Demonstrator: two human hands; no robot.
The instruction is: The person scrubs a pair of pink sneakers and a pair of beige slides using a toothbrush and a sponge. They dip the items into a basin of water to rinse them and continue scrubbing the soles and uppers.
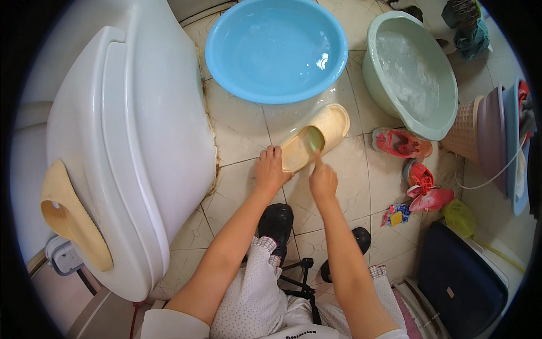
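Note:
A wet pale-yellow slide slipper (336,120) lies sole down on the tiled floor, its strap end pointing up and to the right. My left hand (270,167) grips its heel end, the fingers over the rim. My right hand (324,180) is closed at the near side of the slipper, the index finger stretched along a green tool (314,140). That tool reaches into the slipper under the strap; it is blurred and partly hidden, so its exact kind is unclear. A matching yellow slipper (78,229) rests on the white toilet lid (89,140) at the left.
A blue basin (271,98) of water stands beyond the slipper. Right of it, a pale-green basin (372,72) holds cloudy water. Red shoes (398,144) and a blue packet (396,215) lie at the right, near stacked basins (491,135) and a dark-blue panel (459,262).

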